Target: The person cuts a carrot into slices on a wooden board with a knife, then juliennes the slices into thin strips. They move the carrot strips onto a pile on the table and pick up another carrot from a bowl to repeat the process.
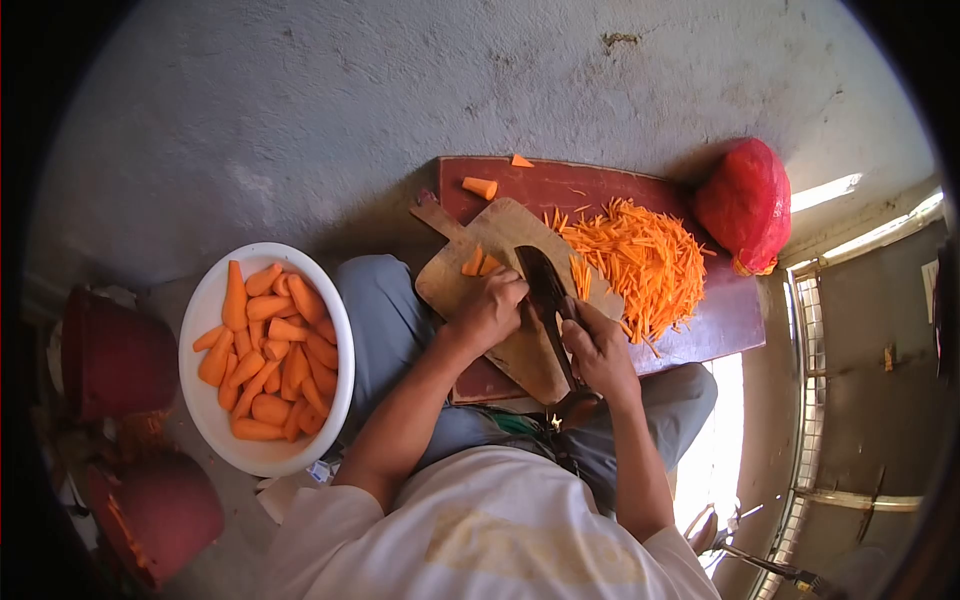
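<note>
My right hand [600, 350] is closed on a knife [541, 277] with a broad, dark blade, held over a wooden cutting board [510, 228]. My left hand [492, 312] rests on the board just left of the blade, its fingers curled together; what they hold, if anything, is hidden. By its fingertips lie a few cut carrot pieces [474, 262]. A large heap of carrot strips [645, 265] spreads beyond the board's right side, and some strips lie on the board's edge.
The board sits on a low red table [600, 180] against a wall. On it are a carrot stub [480, 188] and a red mesh sack [743, 200] at the right end. A white basin [191, 365] of peeled carrots stands left, with red buckets [115, 350] beyond.
</note>
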Action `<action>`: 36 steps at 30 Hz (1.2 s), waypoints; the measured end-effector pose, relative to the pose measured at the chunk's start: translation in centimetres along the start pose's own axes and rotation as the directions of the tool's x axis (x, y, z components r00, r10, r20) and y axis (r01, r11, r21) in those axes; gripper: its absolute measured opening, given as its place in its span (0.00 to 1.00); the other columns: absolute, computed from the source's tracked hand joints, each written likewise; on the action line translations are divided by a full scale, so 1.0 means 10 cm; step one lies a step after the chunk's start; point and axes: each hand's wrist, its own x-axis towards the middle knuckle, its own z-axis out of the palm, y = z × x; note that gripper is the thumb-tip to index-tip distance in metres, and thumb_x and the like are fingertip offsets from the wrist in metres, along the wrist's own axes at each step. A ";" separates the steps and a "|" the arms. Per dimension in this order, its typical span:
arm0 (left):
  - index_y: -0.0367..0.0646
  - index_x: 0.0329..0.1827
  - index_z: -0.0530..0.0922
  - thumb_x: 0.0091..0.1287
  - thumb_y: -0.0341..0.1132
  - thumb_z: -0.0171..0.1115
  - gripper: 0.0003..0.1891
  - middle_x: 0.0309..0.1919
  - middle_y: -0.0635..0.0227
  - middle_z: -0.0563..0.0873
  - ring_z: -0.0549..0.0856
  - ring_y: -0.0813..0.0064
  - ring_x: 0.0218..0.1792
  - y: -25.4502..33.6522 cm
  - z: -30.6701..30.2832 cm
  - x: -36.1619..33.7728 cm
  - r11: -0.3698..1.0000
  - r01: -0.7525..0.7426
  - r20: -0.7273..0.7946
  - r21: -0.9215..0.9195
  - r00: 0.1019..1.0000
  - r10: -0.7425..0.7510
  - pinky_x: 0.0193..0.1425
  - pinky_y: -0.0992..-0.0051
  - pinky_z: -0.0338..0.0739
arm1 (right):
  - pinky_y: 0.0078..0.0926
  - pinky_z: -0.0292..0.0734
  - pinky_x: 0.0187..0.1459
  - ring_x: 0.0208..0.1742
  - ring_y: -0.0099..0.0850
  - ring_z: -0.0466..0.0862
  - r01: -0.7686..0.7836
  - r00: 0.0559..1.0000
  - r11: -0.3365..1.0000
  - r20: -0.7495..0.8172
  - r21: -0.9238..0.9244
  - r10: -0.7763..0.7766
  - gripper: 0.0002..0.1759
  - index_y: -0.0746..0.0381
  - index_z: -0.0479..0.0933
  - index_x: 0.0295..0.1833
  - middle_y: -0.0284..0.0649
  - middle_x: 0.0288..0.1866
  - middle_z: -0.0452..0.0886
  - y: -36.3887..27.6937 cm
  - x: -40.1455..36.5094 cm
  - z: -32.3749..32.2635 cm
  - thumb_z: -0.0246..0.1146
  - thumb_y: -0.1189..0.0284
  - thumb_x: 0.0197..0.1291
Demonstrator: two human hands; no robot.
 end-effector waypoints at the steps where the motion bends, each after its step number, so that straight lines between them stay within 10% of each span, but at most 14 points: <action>1: 0.34 0.34 0.81 0.56 0.16 0.64 0.06 0.40 0.48 0.86 0.86 0.41 0.52 -0.02 0.01 0.00 1.000 0.005 -0.004 0.005 1.000 -0.005 0.60 0.49 0.83 | 0.47 0.84 0.56 0.55 0.65 0.90 -0.013 1.000 1.000 0.001 0.000 0.013 0.22 0.68 0.82 0.72 0.65 0.51 0.89 -0.01 -0.03 0.00 0.64 0.67 0.80; 13: 0.31 0.41 0.83 0.63 0.16 0.64 0.06 0.42 0.44 0.89 0.89 0.38 0.49 0.03 -0.09 0.03 1.000 0.019 -0.019 -0.006 1.000 -0.019 0.55 0.51 0.84 | 0.43 0.84 0.50 0.45 0.54 0.90 0.151 0.988 0.988 -0.039 0.029 -0.149 0.21 0.68 0.82 0.68 0.62 0.44 0.88 0.25 0.13 -0.04 0.65 0.66 0.80; 17: 0.31 0.50 0.86 0.70 0.18 0.67 0.08 0.44 0.44 0.91 0.92 0.41 0.50 0.10 -0.14 0.05 0.994 0.090 -0.025 -0.057 0.995 -0.091 0.53 0.54 0.85 | 0.24 0.71 0.28 0.24 0.17 0.75 0.219 0.974 0.976 -0.048 -0.006 -0.219 0.22 0.67 0.80 0.75 0.28 0.31 0.77 0.34 0.04 -0.15 0.63 0.69 0.84; 22: 0.31 0.54 0.86 0.67 0.19 0.68 0.13 0.42 0.45 0.90 0.90 0.39 0.48 0.08 -0.17 0.10 1.000 -0.002 -0.273 0.011 0.962 0.005 0.54 0.50 0.85 | 0.24 0.73 0.30 0.27 0.18 0.77 0.172 0.984 0.983 0.032 0.071 -0.175 0.21 0.66 0.81 0.73 0.30 0.33 0.79 0.31 -0.21 -0.06 0.63 0.68 0.84; 25: 0.33 0.54 0.87 0.66 0.19 0.69 0.14 0.44 0.48 0.90 0.90 0.41 0.48 0.01 -0.29 0.10 0.986 0.053 -0.272 0.159 0.962 -0.008 0.55 0.52 0.86 | 0.24 0.74 0.30 0.27 0.18 0.76 0.296 0.955 0.955 0.010 -0.015 -0.296 0.20 0.65 0.82 0.73 0.29 0.33 0.78 0.42 -0.17 -0.05 0.63 0.68 0.84; 28: 0.36 0.54 0.88 0.64 0.22 0.73 0.15 0.47 0.52 0.90 0.88 0.44 0.53 -0.05 -0.40 0.11 0.959 0.075 -0.253 0.273 0.967 -0.004 0.61 0.52 0.83 | 0.40 0.83 0.40 0.31 0.36 0.85 0.310 0.948 0.947 -0.043 -0.085 -0.314 0.17 0.69 0.82 0.62 0.50 0.33 0.84 0.52 -0.01 -0.21 0.63 0.68 0.80; 36: 0.42 0.56 0.91 0.60 0.27 0.77 0.19 0.53 0.61 0.90 0.85 0.55 0.65 0.03 -0.59 0.11 0.911 0.111 -0.085 0.397 0.993 -0.084 0.70 0.52 0.76 | 0.36 0.80 0.34 0.28 0.29 0.83 0.074 0.994 0.993 -0.089 0.092 -0.066 0.16 0.70 0.83 0.61 0.42 0.30 0.83 0.43 0.20 -0.61 0.63 0.68 0.80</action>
